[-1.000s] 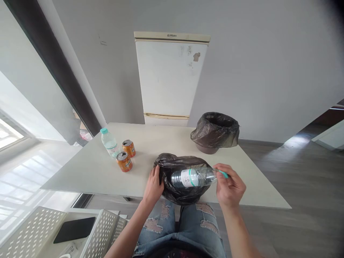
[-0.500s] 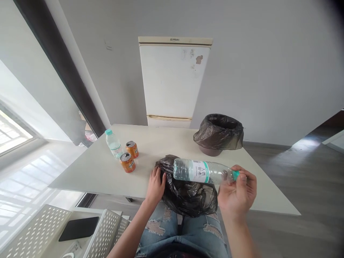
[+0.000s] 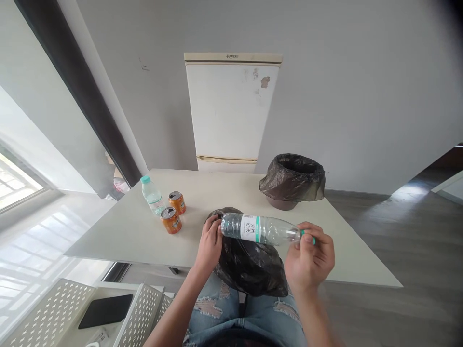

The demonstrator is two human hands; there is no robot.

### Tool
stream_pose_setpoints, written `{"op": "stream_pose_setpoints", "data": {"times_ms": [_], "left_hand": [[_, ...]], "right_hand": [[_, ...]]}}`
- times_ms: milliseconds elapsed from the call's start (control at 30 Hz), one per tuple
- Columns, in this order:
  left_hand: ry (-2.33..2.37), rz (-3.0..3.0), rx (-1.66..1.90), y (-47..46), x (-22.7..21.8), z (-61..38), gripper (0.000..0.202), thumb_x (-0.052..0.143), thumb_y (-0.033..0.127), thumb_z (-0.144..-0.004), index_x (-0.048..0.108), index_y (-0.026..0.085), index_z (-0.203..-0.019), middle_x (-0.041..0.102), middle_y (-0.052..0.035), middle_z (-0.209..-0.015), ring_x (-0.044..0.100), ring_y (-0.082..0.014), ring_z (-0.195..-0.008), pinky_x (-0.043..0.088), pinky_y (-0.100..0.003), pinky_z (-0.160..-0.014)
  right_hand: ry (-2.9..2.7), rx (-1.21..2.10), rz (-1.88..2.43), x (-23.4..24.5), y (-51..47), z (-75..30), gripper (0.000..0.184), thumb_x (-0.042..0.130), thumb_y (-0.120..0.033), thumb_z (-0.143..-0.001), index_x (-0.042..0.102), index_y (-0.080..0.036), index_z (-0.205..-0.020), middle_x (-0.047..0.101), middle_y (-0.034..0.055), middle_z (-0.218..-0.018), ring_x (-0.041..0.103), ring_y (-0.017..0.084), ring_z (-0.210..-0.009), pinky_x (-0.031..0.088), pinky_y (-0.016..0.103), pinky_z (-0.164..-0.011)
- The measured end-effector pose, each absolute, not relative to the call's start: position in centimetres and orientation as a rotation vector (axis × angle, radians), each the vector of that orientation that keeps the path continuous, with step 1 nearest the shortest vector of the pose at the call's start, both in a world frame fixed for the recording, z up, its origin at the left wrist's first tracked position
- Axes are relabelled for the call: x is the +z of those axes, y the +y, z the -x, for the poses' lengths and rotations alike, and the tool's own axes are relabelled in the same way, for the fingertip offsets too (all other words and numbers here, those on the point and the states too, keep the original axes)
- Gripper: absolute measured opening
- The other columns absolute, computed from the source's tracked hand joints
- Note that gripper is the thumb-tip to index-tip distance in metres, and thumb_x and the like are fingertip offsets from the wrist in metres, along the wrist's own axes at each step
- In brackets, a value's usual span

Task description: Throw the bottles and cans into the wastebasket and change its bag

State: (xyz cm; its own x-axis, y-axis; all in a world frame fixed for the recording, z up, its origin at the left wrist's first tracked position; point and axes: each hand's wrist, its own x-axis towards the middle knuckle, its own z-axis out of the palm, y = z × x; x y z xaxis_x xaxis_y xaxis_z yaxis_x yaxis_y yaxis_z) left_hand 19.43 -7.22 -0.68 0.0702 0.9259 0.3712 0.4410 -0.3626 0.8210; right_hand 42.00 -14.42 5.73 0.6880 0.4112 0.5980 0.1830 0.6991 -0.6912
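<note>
A clear plastic bottle (image 3: 269, 230) with a white label and green cap lies almost level above a black plastic bag (image 3: 249, 270). My right hand (image 3: 309, 260) is closed on its capped end. At the bottle's base, my left hand (image 3: 210, 243) grips the bag's upper left edge, its fingertips close to or touching the bottle. The bag hangs over the table's near edge, above my knees. Its opening is partly hidden by the bottle.
On the left of the table (image 3: 217, 185) stand two orange cans (image 3: 170, 220) and another green-capped bottle (image 3: 152, 195). A bin lined with a black bag (image 3: 292, 185) is at the back right. A white basket (image 3: 61, 313) holding a dark tablet-like slab (image 3: 105, 311) sits lower left.
My right hand has moved left with the bottle, bringing its base up to my left hand. The left hand stays at the bag's edge.
</note>
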Motion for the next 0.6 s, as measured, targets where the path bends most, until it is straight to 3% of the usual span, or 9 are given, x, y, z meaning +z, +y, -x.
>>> {"op": "stream_pose_setpoints", "data": {"times_ms": [100,167,233,300,367,467,600], "left_hand": [[1.288,-1.688,1.483,-7.8,0.0,-18.9,0.047,0.029,0.045,-0.110,0.070,0.022,-0.115,0.067,-0.0118,-0.132,0.063,-0.0260,-0.127,0.050,-0.046,-0.112],[1.245,-1.715,1.628,-8.4,1.2,-18.1,0.054,0.025,0.055,-0.109,0.067,0.022,-0.121,0.065,-0.0133,-0.137,0.061,-0.0287,-0.131,0.049,-0.048,-0.112],[1.117,-1.949,1.511,-9.0,2.8,-17.3,0.060,0.032,0.065,-0.105,0.060,0.023,-0.137,0.061,-0.0147,-0.144,0.057,-0.0325,-0.136,0.048,-0.050,-0.114],[1.059,-2.225,1.249,-9.4,4.2,-16.7,0.065,0.052,0.068,-0.098,0.053,0.025,-0.147,0.060,-0.0141,-0.148,0.054,-0.0354,-0.139,0.046,-0.052,-0.115],[1.152,-2.426,1.080,-9.7,4.9,-16.4,0.069,0.073,0.060,-0.088,0.055,0.028,-0.146,0.064,-0.0123,-0.144,0.055,-0.0371,-0.137,0.044,-0.054,-0.115],[1.291,-2.537,1.041,-10.4,4.8,-16.2,0.062,0.081,0.044,-0.085,0.058,0.029,-0.141,0.070,-0.0106,-0.132,0.062,-0.0348,-0.124,0.049,-0.052,-0.106],[1.531,-2.312,1.515,-11.3,4.9,-14.4,0.053,0.081,0.037,-0.084,0.063,0.024,-0.132,0.063,-0.0130,-0.132,0.062,-0.0311,-0.121,0.055,-0.046,-0.100]], "right_hand": [[-0.914,0.139,0.824,5.8,-14.3,-41.3,0.008,0.070,-0.028,-0.097,0.065,-0.022,-0.095,0.067,0.0066,-0.096,0.063,0.021,-0.093,0.047,0.032,-0.072],[-1.032,0.178,0.836,5.5,-13.9,-40.9,0.004,0.070,-0.025,-0.096,0.068,-0.022,-0.095,0.067,0.0069,-0.097,0.064,0.021,-0.095,0.049,0.034,-0.076],[-1.097,0.251,0.840,5.2,-13.4,-40.5,0.002,0.069,-0.023,-0.097,0.069,-0.022,-0.095,0.067,0.0071,-0.099,0.064,0.021,-0.096,0.049,0.033,-0.075],[-1.094,0.327,0.843,4.9,-13.0,-40.1,0.002,0.067,-0.023,-0.098,0.068,-0.023,-0.097,0.066,0.0069,-0.102,0.064,0.020,-0.098,0.050,0.032,-0.075],[-1.131,0.399,0.843,5.0,-12.9,-39.7,0.003,0.066,-0.023,-0.099,0.068,-0.023,-0.097,0.066,0.0069,-0.104,0.064,0.020,-0.099,0.051,0.030,-0.075],[-1.317,0.545,0.789,5.7,-13.6,-39.1,0.007,0.066,-0.027,-0.101,0.070,-0.025,-0.106,0.066,0.0089,-0.112,0.064,0.021,-0.099,0.054,0.031,-0.074],[-1.407,0.649,0.681,6.5,-15.1,-38.8,0.040,0.063,-0.044,-0.102,0.056,-0.034,-0.140,0.051,0.0127,-0.144,0.065,0.020,-0.093,0.058,0.044,-0.086]]}}
